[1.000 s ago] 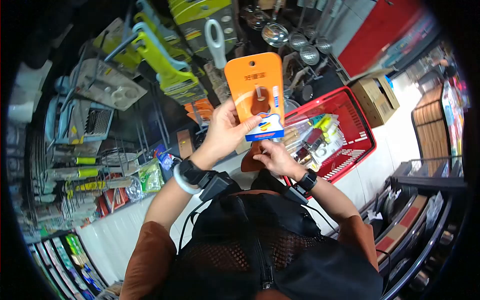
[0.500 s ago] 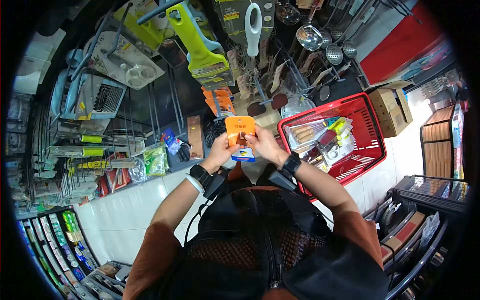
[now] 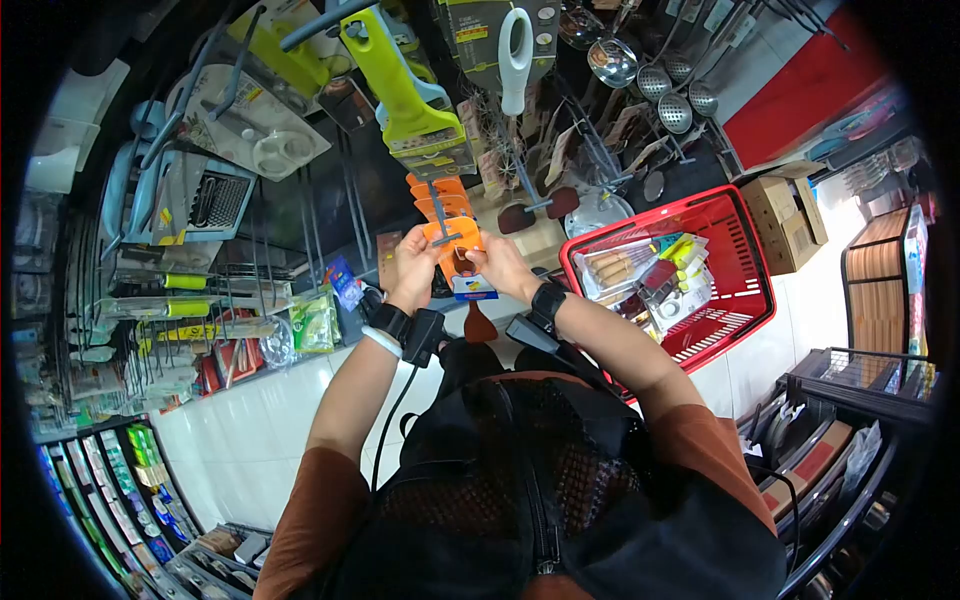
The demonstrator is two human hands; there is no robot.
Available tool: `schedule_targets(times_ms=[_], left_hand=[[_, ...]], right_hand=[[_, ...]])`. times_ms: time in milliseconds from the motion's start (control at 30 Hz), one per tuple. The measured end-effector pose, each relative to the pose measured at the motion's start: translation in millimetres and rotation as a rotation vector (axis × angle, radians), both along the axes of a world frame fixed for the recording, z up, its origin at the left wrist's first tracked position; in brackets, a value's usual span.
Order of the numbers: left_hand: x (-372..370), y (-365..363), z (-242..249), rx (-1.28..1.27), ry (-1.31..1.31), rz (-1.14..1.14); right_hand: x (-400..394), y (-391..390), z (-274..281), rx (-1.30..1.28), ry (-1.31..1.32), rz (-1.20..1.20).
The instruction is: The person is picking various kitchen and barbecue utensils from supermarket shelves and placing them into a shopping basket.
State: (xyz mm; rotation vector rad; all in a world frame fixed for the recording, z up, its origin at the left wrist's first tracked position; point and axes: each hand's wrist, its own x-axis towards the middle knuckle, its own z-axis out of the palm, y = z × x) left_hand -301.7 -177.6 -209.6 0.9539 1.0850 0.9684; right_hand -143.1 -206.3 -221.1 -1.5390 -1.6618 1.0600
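Both hands holding orange card at rack hook.
Left hand [image 3: 413, 266] and right hand [image 3: 503, 264] pinching card [image 3: 465, 231] edges; brown spatula [image 3: 479, 324] hanging below. Card apparently sitting behind hook [image 3: 445, 239] tip; neither hand releasing yet.

basket [image 3: 735, 285] right of the hands [image 3: 507, 265] (packages [image 3: 683, 288] inside it)

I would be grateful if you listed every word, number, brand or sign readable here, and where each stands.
No text reads clearly.
Front orange card: print too small.
Grey hanging card, yellow sticker: too small.
Blue packet: blurred.
Packages in red basket: too small.
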Motion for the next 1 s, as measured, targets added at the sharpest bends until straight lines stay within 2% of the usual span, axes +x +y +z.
schedule_targets(times_ms=[233, 667, 767, 867, 967, 1000], left_hand=[[6, 8, 7, -0.032, -0.005, 0.028], [-2, 20, -14, 0.099, 0.151, 0.016], [-4, 25, -18, 0.085, 0.127, 0.04], [-2, 29, -14, 0.042, 0.158, 0.054], [2, 33, -11, 0.035, 0.111, 0.047], [2, 36, -11, 0.053, 0.102, 0.048]], right_hand=[[-1, 10, 5, -0.01, -0.156, -0.029], [2, 16, 10, -0.04, -0.122, -0.052], [5, 19, 10, -0.158, -0.097, -0.073], [10, 8, 1, 0.097, -0.055, -0.168], [27, -10, 1, 0.119, -0.058, -0.119], [34, -17, -1, 0.037, -0.005, -0.105]])
